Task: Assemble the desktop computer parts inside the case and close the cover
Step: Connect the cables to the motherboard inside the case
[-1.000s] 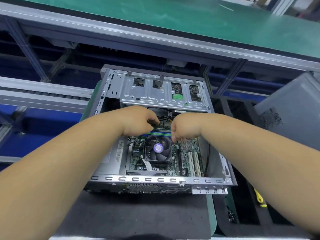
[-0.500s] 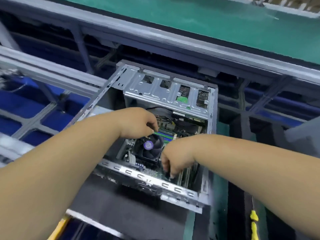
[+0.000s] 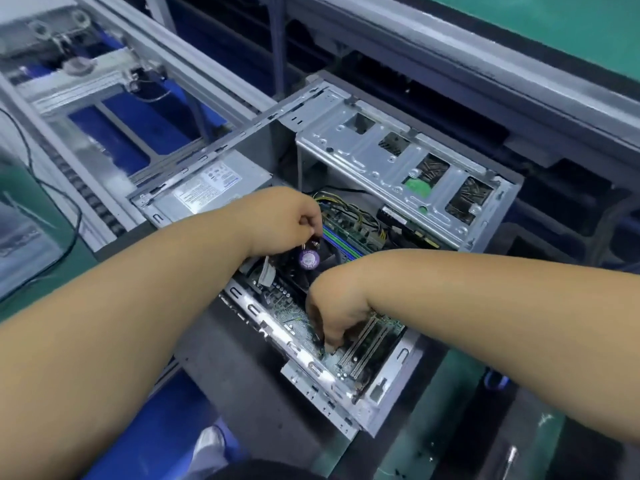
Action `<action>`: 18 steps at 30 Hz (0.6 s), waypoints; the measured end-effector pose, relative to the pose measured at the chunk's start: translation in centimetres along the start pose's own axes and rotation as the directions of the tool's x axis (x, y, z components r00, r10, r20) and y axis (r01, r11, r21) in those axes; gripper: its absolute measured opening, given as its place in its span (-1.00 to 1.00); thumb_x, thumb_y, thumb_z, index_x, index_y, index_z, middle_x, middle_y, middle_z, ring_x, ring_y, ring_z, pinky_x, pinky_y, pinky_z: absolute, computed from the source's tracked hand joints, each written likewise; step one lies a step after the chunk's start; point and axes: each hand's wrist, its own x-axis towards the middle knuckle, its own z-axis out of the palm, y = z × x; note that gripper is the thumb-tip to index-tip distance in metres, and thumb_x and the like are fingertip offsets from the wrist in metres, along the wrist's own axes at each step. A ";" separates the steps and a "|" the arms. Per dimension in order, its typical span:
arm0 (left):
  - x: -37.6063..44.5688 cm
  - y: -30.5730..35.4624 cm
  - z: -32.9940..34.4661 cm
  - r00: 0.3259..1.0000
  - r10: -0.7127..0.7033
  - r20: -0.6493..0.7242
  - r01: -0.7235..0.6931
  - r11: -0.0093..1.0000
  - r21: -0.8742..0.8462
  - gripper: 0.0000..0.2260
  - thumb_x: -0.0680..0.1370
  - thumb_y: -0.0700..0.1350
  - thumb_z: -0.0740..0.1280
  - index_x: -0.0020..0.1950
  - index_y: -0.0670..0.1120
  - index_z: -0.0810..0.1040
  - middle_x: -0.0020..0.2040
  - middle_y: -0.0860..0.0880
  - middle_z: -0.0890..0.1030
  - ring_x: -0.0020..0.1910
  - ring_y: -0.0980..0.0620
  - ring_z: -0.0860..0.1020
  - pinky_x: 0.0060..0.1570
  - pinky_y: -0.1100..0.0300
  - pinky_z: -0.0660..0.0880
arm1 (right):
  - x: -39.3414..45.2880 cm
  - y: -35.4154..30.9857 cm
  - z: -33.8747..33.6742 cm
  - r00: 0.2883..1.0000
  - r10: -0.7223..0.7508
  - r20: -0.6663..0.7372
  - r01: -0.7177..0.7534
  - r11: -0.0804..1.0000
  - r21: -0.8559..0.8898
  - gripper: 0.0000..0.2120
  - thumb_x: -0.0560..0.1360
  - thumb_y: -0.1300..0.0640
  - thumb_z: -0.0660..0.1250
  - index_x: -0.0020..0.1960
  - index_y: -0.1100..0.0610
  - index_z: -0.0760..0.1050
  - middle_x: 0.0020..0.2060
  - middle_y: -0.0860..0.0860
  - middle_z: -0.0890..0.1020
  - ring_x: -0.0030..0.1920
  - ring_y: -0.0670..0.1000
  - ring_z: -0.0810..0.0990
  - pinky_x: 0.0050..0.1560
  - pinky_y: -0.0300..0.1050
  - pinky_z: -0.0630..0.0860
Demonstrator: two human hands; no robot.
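The open desktop case lies on its side with the motherboard exposed. A silver drive cage spans its far end and the power supply sits at the left. My left hand hovers over the CPU fan with its purple sticker, fingers curled round a small dark cable end. My right hand reaches down to the board's near edge beside the expansion slots, fingertips pinching a small black connector. Blue and green memory slots show between my arms.
The case rests on a black foam pad. A metal conveyor frame runs along the left and back. A green mat lies beyond the far rail. A thin black cable loops at the left.
My right hand dropped from the memory slots to the board's near edge and pinched a connector there. My left hand stayed over the fan. My view swung round to the case's left side.
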 end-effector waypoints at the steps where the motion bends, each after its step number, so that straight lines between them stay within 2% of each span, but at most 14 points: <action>1: 0.2 0.0 0.0 1.000 -0.001 -0.007 0.001 1.000 -0.011 -0.80 0.51 -0.14 0.29 -0.03 0.12 0.65 -0.26 0.18 0.57 -0.27 0.30 0.48 -0.30 0.34 0.34 | 0.2 -0.2 0.0 0.998 -0.004 0.059 0.004 1.000 -0.006 -0.94 0.58 0.21 0.35 0.01 0.19 0.58 -0.30 0.01 0.55 -0.39 -0.05 0.49 -0.49 -0.28 0.46; 3: 0.4 -0.2 0.3 1.000 -0.011 0.007 0.011 0.999 -0.032 -0.80 0.51 -0.15 0.29 -0.02 0.12 0.65 -0.23 0.15 0.60 -0.25 0.28 0.50 -0.27 0.34 0.36 | 0.5 -0.2 0.4 0.984 -0.031 0.177 0.031 1.000 0.000 -0.78 0.60 0.20 0.32 0.17 0.32 0.57 -0.18 0.12 0.58 -0.29 0.04 0.52 -0.29 -0.20 0.52; 4: 0.5 -0.3 0.3 1.000 -0.013 0.017 0.013 0.999 -0.033 -0.79 0.51 -0.15 0.29 -0.02 0.11 0.65 -0.19 0.13 0.62 -0.23 0.25 0.52 -0.22 0.30 0.41 | 0.5 -0.1 0.5 0.983 -0.041 0.176 0.038 0.999 0.021 -0.72 0.60 0.21 0.34 0.23 0.36 0.55 -0.12 0.17 0.60 -0.22 0.07 0.53 -0.16 -0.11 0.55; 6: 0.5 -0.4 0.5 0.999 -0.014 0.035 0.015 1.000 -0.026 -0.80 0.51 -0.16 0.29 -0.01 0.09 0.65 -0.14 0.10 0.64 -0.16 0.17 0.56 -0.10 0.21 0.48 | 0.1 -0.1 0.7 0.992 -0.071 0.100 0.062 0.994 0.087 -0.74 0.54 0.26 0.40 0.19 0.36 0.59 -0.03 0.23 0.68 -0.18 0.09 0.57 -0.01 -0.02 0.60; 8: 0.5 -0.3 0.5 0.999 -0.004 0.053 0.005 1.000 -0.010 -0.80 0.51 -0.16 0.29 0.00 0.08 0.65 -0.12 0.09 0.65 -0.11 0.09 0.58 -0.04 0.16 0.51 | -0.5 -0.2 0.8 0.992 -0.125 0.007 0.125 0.992 -0.007 -0.78 0.49 0.24 0.45 0.12 0.27 0.64 -0.03 0.15 0.72 -0.20 0.05 0.61 -0.11 -0.09 0.61; 10: 0.5 -0.2 0.5 0.998 0.006 0.070 -0.007 1.000 0.009 -0.80 0.51 -0.16 0.29 -0.02 0.09 0.65 -0.11 0.07 0.65 -0.11 0.07 0.58 -0.02 0.13 0.52 | -0.8 -0.2 0.8 0.979 -0.186 -0.080 0.171 0.971 -0.168 -0.77 0.45 0.18 0.49 0.10 0.16 0.65 -0.11 0.04 0.70 -0.21 0.01 0.58 -0.28 -0.18 0.50; 12: 0.5 -0.2 0.5 0.997 0.012 0.075 -0.013 1.000 0.019 -0.79 0.51 -0.17 0.29 -0.04 0.10 0.65 -0.11 0.08 0.65 -0.12 0.09 0.57 -0.02 0.11 0.52 | -0.9 -0.2 0.8 0.972 -0.218 -0.092 0.195 0.958 -0.210 -0.72 0.44 0.12 0.52 0.13 0.12 0.62 -0.08 0.01 0.65 -0.13 0.02 0.56 -0.19 -0.15 0.46; 14: 0.5 -0.3 0.5 0.998 0.009 0.065 -0.010 1.000 0.022 -0.78 0.51 -0.16 0.28 -0.04 0.11 0.65 -0.12 0.10 0.64 -0.13 0.11 0.57 -0.02 0.09 0.53 | -0.8 -0.3 1.0 0.969 -0.243 -0.049 0.226 0.947 -0.228 -0.65 0.43 0.08 0.53 0.18 0.13 0.60 0.04 0.02 0.66 -0.03 0.04 0.58 -0.06 -0.17 0.48; 18: 0.6 -0.5 0.6 0.998 0.017 0.058 -0.018 1.000 0.022 -0.78 0.50 -0.17 0.28 -0.03 0.12 0.65 -0.13 0.10 0.64 -0.15 0.13 0.56 -0.03 0.09 0.53 | -0.4 -0.5 1.6 0.965 -0.263 0.020 0.257 0.922 -0.290 -0.56 0.42 0.00 0.54 0.22 0.11 0.54 0.08 0.00 0.63 -0.04 0.00 0.51 -0.08 -0.23 0.37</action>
